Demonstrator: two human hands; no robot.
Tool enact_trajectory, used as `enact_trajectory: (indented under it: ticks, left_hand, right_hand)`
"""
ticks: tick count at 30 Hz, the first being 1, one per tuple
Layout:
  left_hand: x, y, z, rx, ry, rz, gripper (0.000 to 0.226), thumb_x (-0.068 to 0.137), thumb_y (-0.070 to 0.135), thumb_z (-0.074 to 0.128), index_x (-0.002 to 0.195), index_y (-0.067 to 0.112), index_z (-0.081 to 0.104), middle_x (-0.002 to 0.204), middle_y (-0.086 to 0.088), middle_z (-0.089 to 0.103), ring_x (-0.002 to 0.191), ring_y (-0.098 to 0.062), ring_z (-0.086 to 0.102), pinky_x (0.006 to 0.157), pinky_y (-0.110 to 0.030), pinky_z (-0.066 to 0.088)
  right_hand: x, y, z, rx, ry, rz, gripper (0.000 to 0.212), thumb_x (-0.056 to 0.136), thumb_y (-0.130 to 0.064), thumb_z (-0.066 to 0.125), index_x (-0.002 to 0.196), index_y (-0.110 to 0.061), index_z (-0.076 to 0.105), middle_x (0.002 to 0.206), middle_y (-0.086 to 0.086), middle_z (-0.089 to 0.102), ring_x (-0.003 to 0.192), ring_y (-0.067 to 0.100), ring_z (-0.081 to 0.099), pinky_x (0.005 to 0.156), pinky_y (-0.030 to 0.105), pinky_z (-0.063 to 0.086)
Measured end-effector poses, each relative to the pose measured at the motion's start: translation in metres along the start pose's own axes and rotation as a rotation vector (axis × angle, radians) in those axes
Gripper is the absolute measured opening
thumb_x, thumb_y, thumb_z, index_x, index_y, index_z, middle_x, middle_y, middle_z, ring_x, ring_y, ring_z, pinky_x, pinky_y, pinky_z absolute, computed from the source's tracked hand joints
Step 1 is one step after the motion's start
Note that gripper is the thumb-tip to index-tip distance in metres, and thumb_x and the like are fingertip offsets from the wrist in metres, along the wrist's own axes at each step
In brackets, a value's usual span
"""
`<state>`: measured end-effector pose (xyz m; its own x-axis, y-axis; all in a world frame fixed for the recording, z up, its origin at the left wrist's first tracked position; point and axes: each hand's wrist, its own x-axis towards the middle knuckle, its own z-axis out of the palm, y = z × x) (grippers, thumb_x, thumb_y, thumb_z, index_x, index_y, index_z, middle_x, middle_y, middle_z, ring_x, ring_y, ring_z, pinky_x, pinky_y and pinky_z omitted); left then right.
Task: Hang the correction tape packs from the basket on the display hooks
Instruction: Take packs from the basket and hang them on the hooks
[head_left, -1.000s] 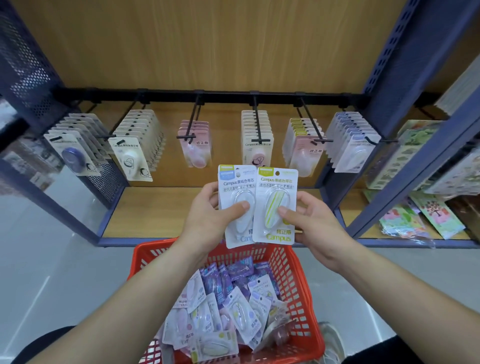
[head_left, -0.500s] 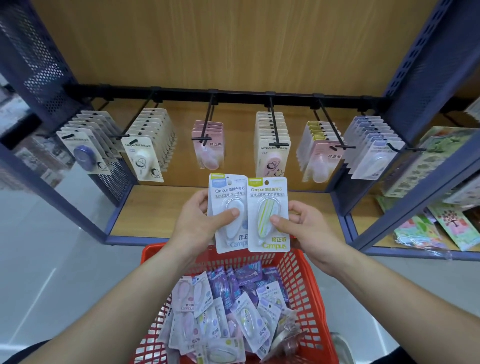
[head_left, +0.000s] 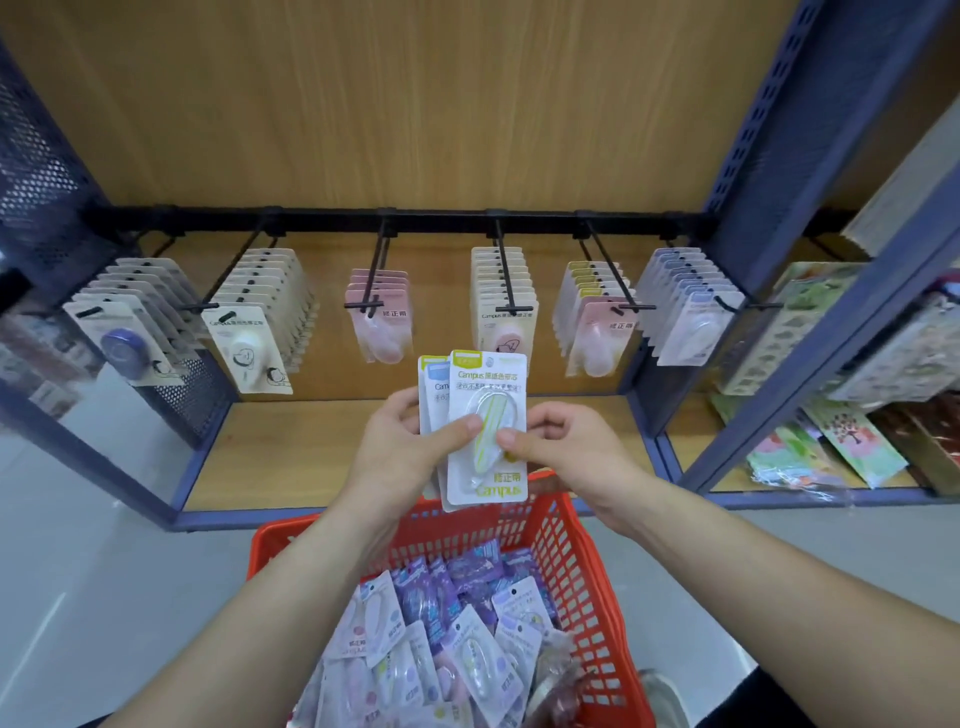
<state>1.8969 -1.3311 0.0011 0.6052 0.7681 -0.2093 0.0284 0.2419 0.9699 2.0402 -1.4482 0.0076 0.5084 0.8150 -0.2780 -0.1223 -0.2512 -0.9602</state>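
Observation:
Both hands hold a small stack of correction tape packs above the red basket (head_left: 587, 566). A green-striped pack (head_left: 488, 431) lies on top; a blue-labelled pack (head_left: 432, 384) peeks out behind it on the left. My left hand (head_left: 400, 457) grips the stack from the left, thumb on the front. From the right, my right hand (head_left: 566, 447) pinches the green pack's edge. Many more packs (head_left: 441, 654) fill the basket. Black display hooks (head_left: 506, 275) stick out from a rail above, most carrying rows of packs.
The pink row's hook (head_left: 375, 280) holds only a few packs. A blue metal shelf post (head_left: 675, 410) stands right of the bay, with colourful card packs (head_left: 841, 447) beyond it. The wooden shelf board (head_left: 291, 452) runs below the hooks. Grey floor lies to the left.
The two packs were side by side; now the green one sits stacked over the blue one. The view has moved closer to the shelf.

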Motion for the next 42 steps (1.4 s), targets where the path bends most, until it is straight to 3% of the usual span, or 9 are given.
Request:
enact_trajectory:
  ticks: [4, 8, 12, 14, 18, 21, 28, 35, 42]
  left_hand:
    - [0.010, -0.004, 0.026, -0.019, -0.039, -0.030, 0.058, 0.076, 0.007, 0.084, 0.128, 0.012, 0.058, 0.111, -0.005, 0.078, 0.097, -0.023, 0.077, 0.074, -0.037, 0.060]
    - [0.019, -0.009, 0.041, -0.005, -0.042, -0.034, 0.060, 0.076, -0.002, 0.082, 0.129, 0.012, 0.056, 0.108, -0.006, 0.079, 0.089, -0.020, 0.077, 0.062, -0.030, 0.060]
    - [0.027, -0.018, 0.039, 0.028, 0.013, -0.047, 0.056, 0.078, 0.000, 0.083, 0.127, 0.013, 0.059, 0.099, 0.002, 0.080, 0.084, -0.015, 0.078, 0.059, -0.026, 0.059]
    - [0.028, -0.022, 0.038, 0.044, 0.024, -0.064, 0.055, 0.078, 0.000, 0.083, 0.125, 0.015, 0.059, 0.096, 0.004, 0.080, 0.082, -0.014, 0.078, 0.058, -0.025, 0.058]
    - [0.032, -0.029, 0.037, 0.083, 0.035, -0.090, 0.057, 0.076, 0.000, 0.083, 0.126, 0.013, 0.059, 0.098, -0.001, 0.080, 0.083, -0.019, 0.078, 0.061, -0.029, 0.060]
    - [0.033, -0.030, 0.036, 0.082, 0.048, -0.092, 0.059, 0.076, 0.000, 0.082, 0.128, 0.013, 0.058, 0.101, -0.002, 0.080, 0.086, -0.022, 0.078, 0.060, -0.029, 0.061]
    - [0.030, -0.024, 0.039, 0.079, 0.046, -0.098, 0.056, 0.077, -0.001, 0.081, 0.126, 0.017, 0.059, 0.097, -0.002, 0.080, 0.079, -0.021, 0.078, 0.054, -0.028, 0.059]
    - [0.025, -0.019, 0.041, 0.088, 0.037, -0.081, 0.056, 0.078, 0.001, 0.082, 0.125, 0.019, 0.058, 0.099, 0.000, 0.080, 0.082, -0.020, 0.078, 0.055, -0.028, 0.059]
    - [0.020, -0.010, 0.033, 0.126, 0.068, -0.053, 0.057, 0.077, 0.002, 0.082, 0.125, 0.020, 0.058, 0.100, 0.001, 0.080, 0.084, -0.020, 0.078, 0.062, -0.033, 0.062]
  right_hand:
    - [0.002, -0.007, -0.025, -0.040, -0.017, 0.025, 0.019, 0.086, -0.018, 0.081, 0.093, -0.007, 0.068, 0.077, 0.002, 0.076, 0.068, 0.013, 0.074, 0.054, 0.027, 0.058]
    - [0.011, -0.003, -0.054, -0.137, -0.058, 0.060, 0.020, 0.089, -0.029, 0.078, 0.089, -0.011, 0.069, 0.084, 0.006, 0.076, 0.072, 0.015, 0.070, 0.061, 0.031, 0.058]
    - [0.052, 0.012, -0.123, -0.226, 0.365, -0.066, 0.004, 0.096, -0.026, 0.070, 0.099, -0.024, 0.069, 0.095, 0.000, 0.068, 0.089, 0.023, 0.068, 0.079, 0.043, 0.060]
    - [0.076, 0.014, -0.145, -0.289, 0.488, -0.137, 0.020, 0.097, -0.022, 0.067, 0.115, -0.031, 0.064, 0.106, -0.005, 0.064, 0.102, 0.023, 0.066, 0.092, 0.045, 0.058]
    - [0.113, 0.003, -0.147, -0.300, 0.478, -0.282, 0.038, 0.099, -0.021, 0.066, 0.134, -0.027, 0.055, 0.117, -0.005, 0.055, 0.098, 0.003, 0.056, 0.085, 0.018, 0.047]
    - [0.130, -0.003, -0.143, -0.243, 0.486, -0.328, 0.036, 0.096, -0.011, 0.068, 0.128, -0.021, 0.057, 0.117, -0.001, 0.057, 0.092, -0.001, 0.054, 0.075, 0.009, 0.047]
    - [0.135, 0.001, -0.147, -0.153, 0.469, -0.365, 0.036, 0.088, -0.003, 0.075, 0.109, -0.024, 0.056, 0.107, 0.002, 0.064, 0.087, 0.009, 0.061, 0.082, 0.021, 0.054]
    - [0.139, 0.003, -0.148, -0.200, 0.387, -0.352, 0.022, 0.093, -0.007, 0.070, 0.096, -0.029, 0.074, 0.084, -0.010, 0.069, 0.084, 0.011, 0.061, 0.087, 0.030, 0.053]
    - [0.120, 0.002, -0.150, -0.116, 0.314, -0.333, 0.013, 0.098, -0.009, 0.065, 0.095, -0.019, 0.072, 0.098, 0.000, 0.077, 0.094, 0.013, 0.071, 0.086, 0.030, 0.057]
